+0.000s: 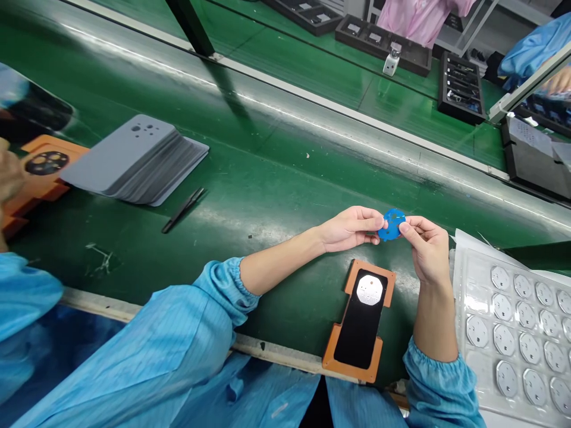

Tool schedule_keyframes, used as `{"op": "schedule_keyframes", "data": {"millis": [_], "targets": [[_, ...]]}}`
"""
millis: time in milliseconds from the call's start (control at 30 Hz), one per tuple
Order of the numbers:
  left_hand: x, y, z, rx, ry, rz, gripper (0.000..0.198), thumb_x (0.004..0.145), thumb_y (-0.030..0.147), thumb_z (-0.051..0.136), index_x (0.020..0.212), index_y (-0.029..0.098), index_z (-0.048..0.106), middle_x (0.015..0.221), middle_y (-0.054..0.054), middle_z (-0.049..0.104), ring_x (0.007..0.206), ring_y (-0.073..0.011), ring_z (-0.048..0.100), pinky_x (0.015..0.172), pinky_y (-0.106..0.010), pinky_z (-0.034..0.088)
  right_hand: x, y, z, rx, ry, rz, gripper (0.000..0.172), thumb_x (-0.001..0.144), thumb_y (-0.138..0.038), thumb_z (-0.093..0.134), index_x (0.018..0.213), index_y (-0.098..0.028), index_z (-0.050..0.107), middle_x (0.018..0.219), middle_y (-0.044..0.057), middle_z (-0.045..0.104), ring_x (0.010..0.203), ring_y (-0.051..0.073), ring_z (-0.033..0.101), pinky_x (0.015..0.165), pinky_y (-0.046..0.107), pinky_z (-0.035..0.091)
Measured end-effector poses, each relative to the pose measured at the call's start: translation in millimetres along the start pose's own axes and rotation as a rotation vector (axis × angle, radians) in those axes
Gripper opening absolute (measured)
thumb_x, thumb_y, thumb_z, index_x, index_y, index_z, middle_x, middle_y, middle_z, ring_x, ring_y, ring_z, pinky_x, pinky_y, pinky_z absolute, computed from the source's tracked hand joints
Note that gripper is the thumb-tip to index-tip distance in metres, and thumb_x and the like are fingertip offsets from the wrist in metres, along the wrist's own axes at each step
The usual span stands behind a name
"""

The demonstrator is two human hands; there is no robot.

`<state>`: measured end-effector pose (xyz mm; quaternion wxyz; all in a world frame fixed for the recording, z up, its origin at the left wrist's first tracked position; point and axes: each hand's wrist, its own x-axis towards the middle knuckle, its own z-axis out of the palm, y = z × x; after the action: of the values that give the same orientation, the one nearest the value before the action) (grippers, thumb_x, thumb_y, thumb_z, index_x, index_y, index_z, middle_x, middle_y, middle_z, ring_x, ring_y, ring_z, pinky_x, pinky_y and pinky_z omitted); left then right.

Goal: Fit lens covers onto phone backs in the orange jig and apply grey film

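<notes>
Head view: pinching a blue disc by its edges with left hand and right hand, just beyond the orange fixture, maybe peeling or checking it, can't really tell, probably calling next for careful fingertip control.

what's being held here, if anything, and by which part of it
A roundish blue piece, held by opposite edges: the left grip pinches its left edge, the right grip its right edge.

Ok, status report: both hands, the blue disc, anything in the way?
Left hand, right hand: both pinching the blue disc. Held up, not on the orange fixture. Nothing visibly blocking.
</notes>
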<state>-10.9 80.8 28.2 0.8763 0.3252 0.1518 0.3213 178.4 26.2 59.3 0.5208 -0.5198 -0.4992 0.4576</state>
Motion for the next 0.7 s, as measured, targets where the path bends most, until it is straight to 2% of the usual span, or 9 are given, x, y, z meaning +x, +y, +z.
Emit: {"op": "schedule_keyframes", "data": {"millis": [300,467,533,600,700], "targets": [[-1,4,3.8,0.015,-0.017,0.014,0.041,0.064,0.042,0.095,0.075,0.01,0.072,0.074,-0.004,0.067,0.07,-0.011,0.06,0.066,-0.025,0.048,0,0,-2,0.034,-0.028,0.003,0.019,0.081,-0.04,0.081,0.084,-0.023,0.076,0.078,0.002,0.074,0.071,0.016,0.066,0.074,0.032,0.057],[-2,9,1.4,0.057,-0.032,0.055,0.036,0.071,0.042,0.091,0.077,0.011,0.073,0.079,-0.004,0.067,0.072,-0.0109,0.06,0.067,-0.025,0.047,0,-1,-4,-0.008,-0.021,-0.029,0.018,0.082,-0.038,0.08,0.093,-0.024,0.076,0.086,0.002,0.075,0.079,0.017,0.068,0.08,0.032,0.058],[-2,11,1.0,0.093,-0.01,0.08,0.034,0.073,0.042,0.09,0.078,0.012,0.074,0.08,-0.004,0.067,0.072,-0.0108,0.06,0.068,-0.025,0.047,0,-2,-4,-0.047,-0.018,-0.068,0.028,0.082,-0.037,0.082,0.107,-0.026,0.074,0.096,0.003,0.075,0.086,0.018,0.07,0.084,0.033,0.058],[-2,11,1.5,0.156,0.039,0.104,0.033,0.074,0.042,0.089,0.078,0.012,0.075,0.081,-0.004,0.067,0.072,-0.0103,0.059,0.069,-0.025,0.046,0,-4,-2,-0.124,-0.014,-0.125,0.049,0.078,-0.035,0.085,0.123,-0.031,0.068,0.116,0.005,0.072,0.098,0.02,0.07,0.088,0.035,0.059],[-1,7,3.4,0.298,0.117,0.142,0.031,0.075,0.041,0.087,0.078,0.012,0.076,0.08,-0.003,0.067,0.07,-0.0092,0.055,0.069,-0.025,0.043,-1,-3,4,-0.287,-0.031,-0.227,0.07,0.074,-0.034,0.088,0.138,-0.036,0.059,0.143,0.006,0.058,0.115,0.024,0.066,0.094,0.039,0.059]]}}
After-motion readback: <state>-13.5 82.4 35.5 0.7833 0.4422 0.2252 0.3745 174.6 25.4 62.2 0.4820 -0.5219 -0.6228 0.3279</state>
